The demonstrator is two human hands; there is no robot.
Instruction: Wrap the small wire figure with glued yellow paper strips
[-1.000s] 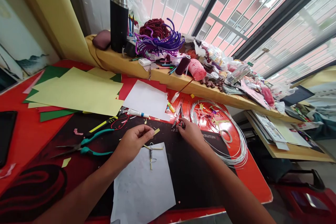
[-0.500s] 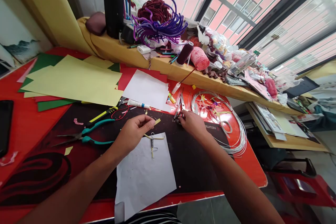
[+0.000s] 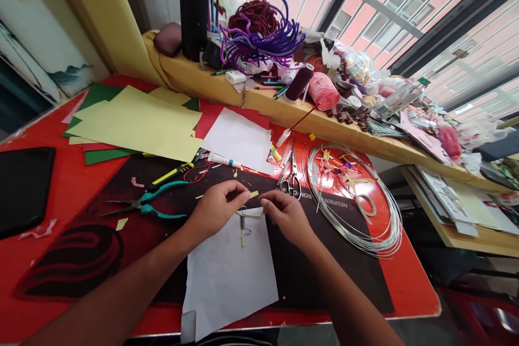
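My left hand point(image 3: 221, 208) pinches a short yellow paper strip point(image 3: 253, 194) between thumb and fingers. Just right of the strip's free end, my right hand point(image 3: 286, 213) is curled with thumb and fingertips close together; whether anything is between them is too small to make out. Below both hands, a small figure of twisted wire and yellow strips point(image 3: 243, 224) lies on a white paper sheet point(image 3: 233, 275). Scissors point(image 3: 292, 175) rest on the table beyond my right hand, untouched. Teal-handled pliers point(image 3: 162, 208) lie left of my left hand.
A coil of silver wire point(image 3: 389, 232) lies at the right, with coloured scraps inside. Yellow paper sheets point(image 3: 138, 124) and a white sheet point(image 3: 235, 138) are at the back. A glue tube point(image 3: 223, 161) lies by yellow-black pliers point(image 3: 172, 173). The sill behind point(image 3: 275, 102) is crowded.
My right hand has let go of the scissors and come left, close to the strip in my left hand. The view has shifted, so things appear farther right.
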